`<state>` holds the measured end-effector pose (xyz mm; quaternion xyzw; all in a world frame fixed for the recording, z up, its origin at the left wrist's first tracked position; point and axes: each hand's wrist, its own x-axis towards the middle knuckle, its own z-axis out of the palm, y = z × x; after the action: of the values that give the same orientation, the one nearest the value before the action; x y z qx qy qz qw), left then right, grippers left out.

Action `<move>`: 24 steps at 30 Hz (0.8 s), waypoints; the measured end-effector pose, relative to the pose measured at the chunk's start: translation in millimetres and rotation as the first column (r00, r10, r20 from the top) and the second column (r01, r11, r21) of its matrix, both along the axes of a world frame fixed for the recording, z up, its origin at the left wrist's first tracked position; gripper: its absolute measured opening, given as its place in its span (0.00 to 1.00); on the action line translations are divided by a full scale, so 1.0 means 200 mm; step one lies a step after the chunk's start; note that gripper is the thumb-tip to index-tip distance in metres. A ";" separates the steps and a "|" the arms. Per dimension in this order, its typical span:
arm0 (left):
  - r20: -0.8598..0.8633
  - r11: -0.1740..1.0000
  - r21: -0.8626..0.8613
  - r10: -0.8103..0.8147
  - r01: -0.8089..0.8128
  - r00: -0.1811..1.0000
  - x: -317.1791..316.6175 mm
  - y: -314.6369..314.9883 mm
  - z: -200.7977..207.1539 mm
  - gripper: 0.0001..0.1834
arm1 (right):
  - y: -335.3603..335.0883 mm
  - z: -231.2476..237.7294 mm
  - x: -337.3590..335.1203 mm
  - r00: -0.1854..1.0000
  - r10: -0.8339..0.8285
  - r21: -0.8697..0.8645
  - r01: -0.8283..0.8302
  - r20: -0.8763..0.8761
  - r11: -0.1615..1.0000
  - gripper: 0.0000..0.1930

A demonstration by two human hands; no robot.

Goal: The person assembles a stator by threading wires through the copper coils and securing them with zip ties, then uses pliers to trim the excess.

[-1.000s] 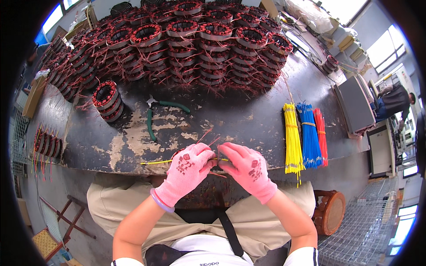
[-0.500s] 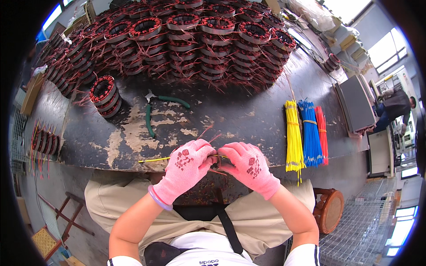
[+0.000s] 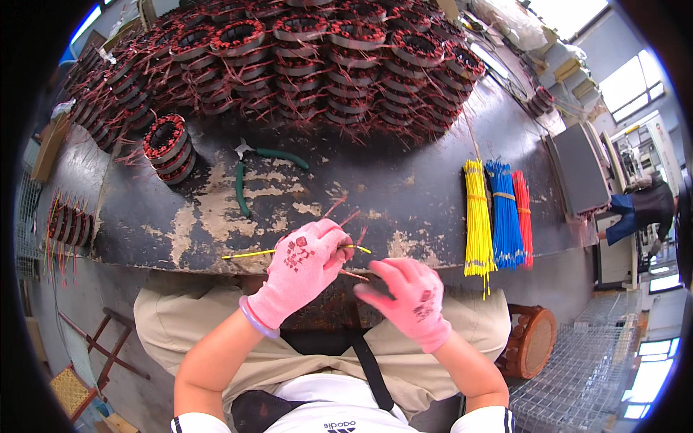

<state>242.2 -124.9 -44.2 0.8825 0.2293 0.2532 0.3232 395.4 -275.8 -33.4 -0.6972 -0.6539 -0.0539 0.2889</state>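
My left hand [image 3: 307,256], in a pink glove, is closed on a yellow wire [image 3: 249,255] at the table's near edge. The wire's long end sticks out left of the hand; a short tip shows on the right. Thin red leads [image 3: 338,208] rise beside the fingers, and another reddish lead [image 3: 354,275] points toward my right hand. What else the left palm may hold is hidden. My right hand [image 3: 411,299], also gloved in pink, is apart from the left, thumb and fingers spread with nothing visible between them.
Green-handled cutters [image 3: 242,191] lie open on the worn black table [image 3: 346,180]. A short stack of wound stator rings [image 3: 173,162] stands left, with many stacks [image 3: 296,72] behind. Bundled yellow [image 3: 476,224], blue [image 3: 507,224] and red wires [image 3: 522,224] lie right. Another person [image 3: 639,209] is far right.
My right hand has let go and drawn away to the right and nearer to me, its fingers opening. The left hand keeps hold of the yellow wire, whose short tip now shows.
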 end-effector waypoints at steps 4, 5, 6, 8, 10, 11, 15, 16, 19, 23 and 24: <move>0.007 1.000 0.013 -0.016 0.016 1.000 0.00 0.00 0.00 0.07 | 0.02 -0.07 -0.04 0.996 0.003 -0.118 0.008 0.090 0.993 0.19; 0.010 1.000 0.017 -0.018 0.018 1.000 0.01 0.01 0.00 0.07 | 0.02 -0.09 -0.03 0.994 0.030 -0.105 -0.019 0.107 0.994 0.19; 0.013 1.000 0.020 -0.020 0.020 1.000 0.01 0.00 -0.01 0.07 | 0.02 -0.09 -0.02 0.999 0.037 -0.133 -0.032 0.039 0.991 0.19; 0.014 1.000 0.016 -0.025 0.025 1.000 0.01 0.01 -0.01 0.07 | 0.01 -0.09 0.01 0.995 0.046 -0.190 -0.063 -0.090 0.980 0.19; 0.000 1.000 0.003 -0.031 0.031 1.000 0.00 0.01 -0.01 0.07 | 0.00 -0.05 0.04 0.619 -0.247 -0.462 -0.213 -0.745 0.861 0.26; 0.006 0.999 -0.001 -0.055 0.055 0.998 0.00 0.02 0.00 0.07 | -0.01 -0.04 0.05 0.265 -0.439 -0.510 -0.358 -0.858 0.782 0.30; 0.019 0.966 -0.070 -0.249 0.250 0.968 -0.02 0.09 0.03 0.07 | -0.09 -0.27 0.03 -0.381 -0.553 -0.220 -0.640 -0.741 0.736 0.46; 0.023 0.942 -0.102 -0.318 0.319 0.948 -0.03 0.13 0.03 0.07 | -0.10 -0.34 -0.05 -0.534 -0.541 -0.157 -0.602 -0.650 0.783 0.41; -0.013 0.930 -0.068 -0.363 0.361 0.932 -0.02 0.17 0.02 0.08 | -0.10 -0.49 -0.24 -0.791 -0.267 0.166 -0.417 -0.551 0.894 0.34; -0.024 0.932 -0.042 -0.362 0.361 0.932 -0.03 0.17 0.02 0.08 | -0.04 -0.42 -0.36 -0.855 -0.096 0.310 -0.287 -0.510 0.906 0.29; -0.019 0.934 -0.027 -0.358 0.357 0.934 -0.04 0.17 0.02 0.08 | -0.04 -0.41 -0.36 -0.864 -0.100 0.296 -0.275 -0.493 0.915 0.29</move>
<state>234.8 -91.3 -40.6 0.9086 0.0716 0.1773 0.3713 322.6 -283.2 -115.2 -0.1292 -0.0153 0.7651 0.6306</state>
